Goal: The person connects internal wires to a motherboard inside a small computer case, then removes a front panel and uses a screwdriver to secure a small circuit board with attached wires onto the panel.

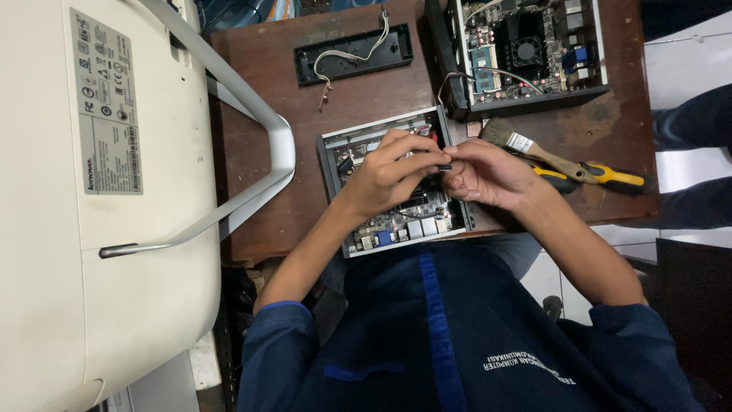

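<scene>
Two bare hands meet over an opened small computer case (358, 145) that lies on a worn brown wooden table (267, 107). The left hand (389, 175) curls its fingers around a small black part (444, 165), and the right hand (484, 177) pinches the same part from the other side, so both sets of fingertips are closed on it just above the case's circuit board (408, 227). What kind of part it is cannot be told; it is mostly hidden by the fingers.

Just beyond the right hand lies a paintbrush (526, 149) with a wooden handle, and beside it a screwdriver (610, 175) with a yellow and black grip. Farther up the table sits a second opened computer (526, 53) with its fan and boards exposed, and left of that a black panel (354, 55) with loose white wires on it. A large white all-in-one computer (99, 198) with a grey metal stand (252, 114) lies face down at the left.
</scene>
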